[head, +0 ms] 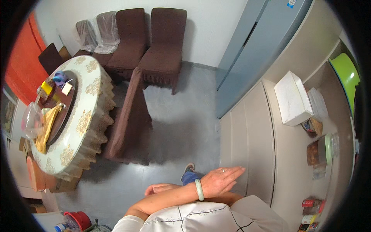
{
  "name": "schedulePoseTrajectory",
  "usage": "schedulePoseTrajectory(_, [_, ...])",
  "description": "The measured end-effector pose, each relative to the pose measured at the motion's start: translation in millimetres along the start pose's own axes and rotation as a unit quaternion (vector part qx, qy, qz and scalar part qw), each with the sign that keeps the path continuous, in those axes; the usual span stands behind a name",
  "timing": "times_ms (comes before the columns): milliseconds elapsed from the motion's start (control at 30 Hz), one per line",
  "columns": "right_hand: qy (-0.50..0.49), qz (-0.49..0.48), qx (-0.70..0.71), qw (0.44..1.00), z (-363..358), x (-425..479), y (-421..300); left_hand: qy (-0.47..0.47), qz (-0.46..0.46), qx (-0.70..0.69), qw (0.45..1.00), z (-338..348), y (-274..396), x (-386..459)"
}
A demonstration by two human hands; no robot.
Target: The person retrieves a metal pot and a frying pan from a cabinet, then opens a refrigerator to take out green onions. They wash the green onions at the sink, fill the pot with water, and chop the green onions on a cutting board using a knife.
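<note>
My forearms cross in front of my white top. Reaching to the right, my left hand is empty, its fingers stretched out, with a ring on one finger and a pale green bangle at the wrist. Beneath that arm, my right hand points left. The left forearm covers part of it, and nothing shows in its visible part. A shod foot in a blue trouser leg stands on the grey floor. The beige cabinet front lies just beyond my left fingertips.
A round table with a skirted cloth and dark turntable stands left. One brown covered chair juts out beside it; more brown chairs line the wall. A grey-blue refrigerator stands ahead right. The shelf holds a white box.
</note>
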State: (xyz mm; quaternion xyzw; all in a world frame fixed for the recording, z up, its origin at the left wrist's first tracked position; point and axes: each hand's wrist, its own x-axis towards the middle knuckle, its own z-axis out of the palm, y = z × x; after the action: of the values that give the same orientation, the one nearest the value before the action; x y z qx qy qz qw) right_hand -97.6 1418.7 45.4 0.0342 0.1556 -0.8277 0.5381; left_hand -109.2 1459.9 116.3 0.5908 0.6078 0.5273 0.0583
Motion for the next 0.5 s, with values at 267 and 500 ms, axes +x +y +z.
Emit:
schedulePoseTrajectory(267, [-0.025,-0.022,-0.068,0.997,-43.8,-67.8,-142.4,-0.017,-0.016,-0.007,1.000,-5.0,-84.9,110.8])
schedulePoseTrajectory(500, [-0.016,-0.032,-0.131,0.991,-60.7,-77.2,-252.8,-0.025,-0.013,0.001,1.000,-28.2,-164.5,184.5])
